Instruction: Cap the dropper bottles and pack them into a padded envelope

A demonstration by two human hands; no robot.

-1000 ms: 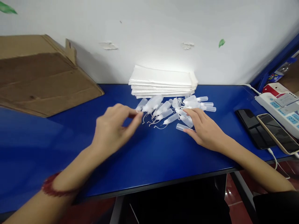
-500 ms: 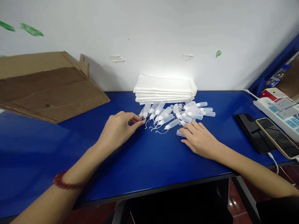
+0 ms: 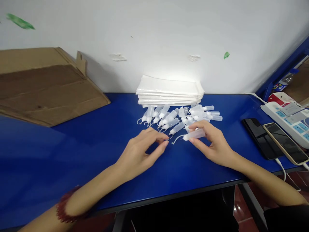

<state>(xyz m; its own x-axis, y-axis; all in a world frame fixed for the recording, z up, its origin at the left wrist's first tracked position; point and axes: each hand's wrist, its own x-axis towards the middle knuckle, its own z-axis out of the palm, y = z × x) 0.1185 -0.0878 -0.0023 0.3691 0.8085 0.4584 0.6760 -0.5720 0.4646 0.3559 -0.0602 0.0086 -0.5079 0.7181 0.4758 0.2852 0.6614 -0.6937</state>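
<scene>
A small translucent plastic squeeze bottle (image 3: 196, 134) with a white tip lies between the thumb and fingers of my right hand (image 3: 212, 141). Its thin white strap (image 3: 178, 138) sticks out to the left, towards my left hand (image 3: 145, 148). The left thumb and index finger are a small gap apart beside that strap, and I see nothing held between them. Just beyond both hands, several similar bottles (image 3: 172, 123) lie in a loose pile with their straps pointing mostly left and forward.
Behind the bottles, a stack of flat white packets (image 3: 169, 90) stands against the wall. A cardboard piece (image 3: 53, 93) leans at the left. Two phones (image 3: 263, 138) (image 3: 286, 141) and a power strip (image 3: 287, 119) lie at the right of the blue table (image 3: 154, 180).
My left hand has moved right, away from the left end of the pile. My right hand has gripped the nearest bottle and turned it so its tip and strap show.
</scene>
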